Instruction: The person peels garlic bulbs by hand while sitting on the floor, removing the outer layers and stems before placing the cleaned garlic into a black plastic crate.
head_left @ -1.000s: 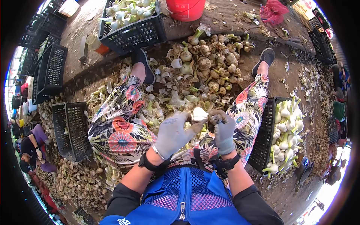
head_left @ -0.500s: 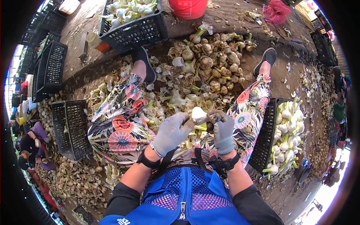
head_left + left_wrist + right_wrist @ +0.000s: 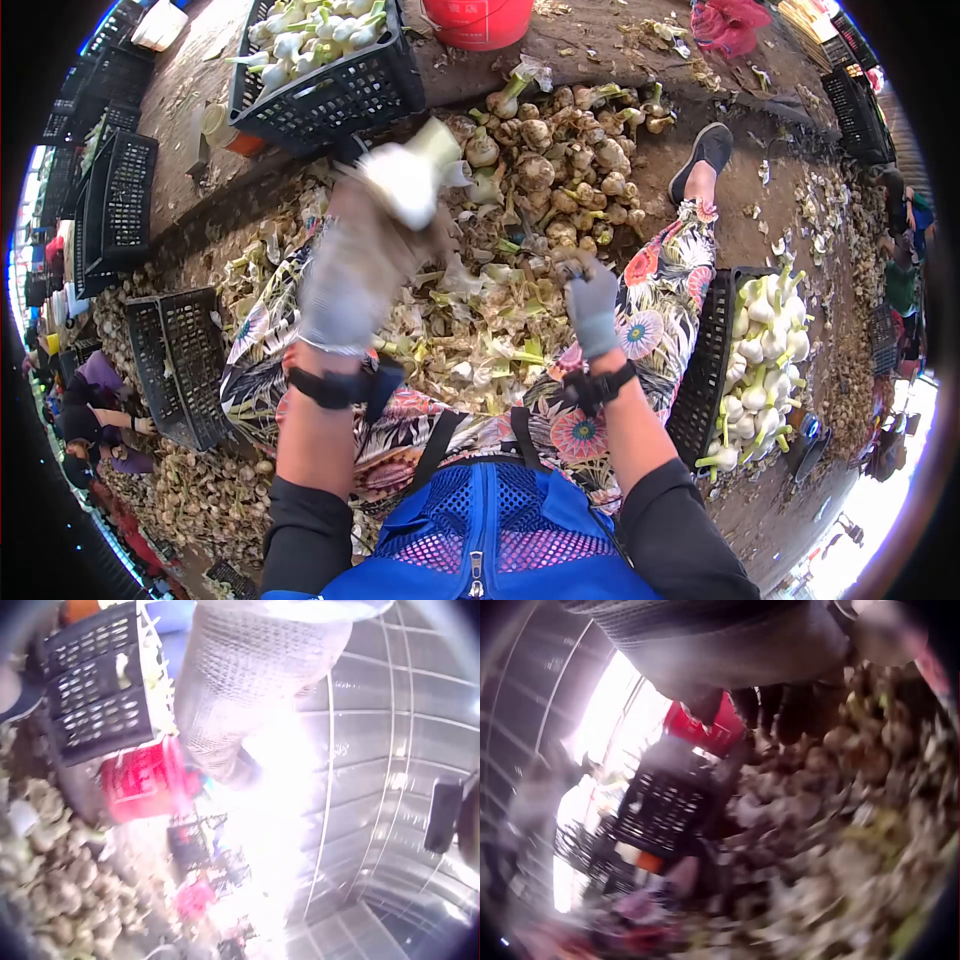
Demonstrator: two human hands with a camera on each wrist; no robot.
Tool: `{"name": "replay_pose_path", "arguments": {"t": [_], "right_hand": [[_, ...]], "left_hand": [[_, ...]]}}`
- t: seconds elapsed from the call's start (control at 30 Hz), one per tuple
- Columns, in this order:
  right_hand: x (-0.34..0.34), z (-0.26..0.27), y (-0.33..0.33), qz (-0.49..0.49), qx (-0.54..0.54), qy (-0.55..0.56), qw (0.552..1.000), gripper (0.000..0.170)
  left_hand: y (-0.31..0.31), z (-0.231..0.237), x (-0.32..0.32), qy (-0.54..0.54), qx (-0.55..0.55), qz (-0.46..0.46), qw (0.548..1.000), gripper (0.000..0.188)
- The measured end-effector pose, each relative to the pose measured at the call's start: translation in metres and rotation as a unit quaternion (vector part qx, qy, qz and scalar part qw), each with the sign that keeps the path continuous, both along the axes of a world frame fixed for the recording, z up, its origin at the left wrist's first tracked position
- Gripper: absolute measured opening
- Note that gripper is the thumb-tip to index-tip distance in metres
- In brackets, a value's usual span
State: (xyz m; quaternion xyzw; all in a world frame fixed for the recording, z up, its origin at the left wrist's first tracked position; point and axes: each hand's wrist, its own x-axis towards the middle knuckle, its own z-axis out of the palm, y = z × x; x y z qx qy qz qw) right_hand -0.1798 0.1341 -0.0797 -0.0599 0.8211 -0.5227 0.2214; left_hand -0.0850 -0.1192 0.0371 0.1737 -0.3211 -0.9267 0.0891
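My gloved left hand [image 3: 360,265], blurred by motion, holds a white peeled garlic bulb [image 3: 400,185] at its fingertips, with the pale stem pointing away. Hand and bulb overlap the near side of the dark crate [image 3: 335,105] of cleaned garlic in the head view. In the left wrist view, glare washes out the fingers of the left glove [image 3: 232,697]. My gloved right hand [image 3: 588,300] hovers over the near edge of the unpeeled garlic pile [image 3: 575,180], its dirty fingers bent. Whether those fingers hold anything, I cannot tell.
Loose peelings [image 3: 480,330] cover the ground between the legs. A full garlic crate [image 3: 765,370] stands by the right leg, another crate [image 3: 180,365] by the left. A red bucket [image 3: 480,22] and a red net bag [image 3: 728,25] lie ahead. Other people sit at the left edge.
The hands have parted from each other. My left hand has swung forward and left with the white garlic bulb, toward the front crate. My right hand has moved slightly forward.
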Motion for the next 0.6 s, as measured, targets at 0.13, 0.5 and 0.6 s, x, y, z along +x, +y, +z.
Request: {"name": "replay_pose_path", "arguments": {"t": [0.13,0.5,0.6], "right_hand": [[-0.043,-0.072,-0.008,0.111,0.338,0.258,0.898,0.040],[-0.038,-0.031,0.015,0.111,-0.057,-0.079,0.989,0.043],[0.004,0.033,0.017,0.084,-0.287,-0.224,0.928,0.029]], "left_hand": [[-0.042,0.030,-0.036,0.067,-0.066,0.140,0.986,0.060],[0.084,-0.077,0.023,-0.265,-0.440,-0.154,0.844,0.046],[0.098,-0.090,0.029,-0.056,-0.610,-0.126,0.780,0.076]]}}
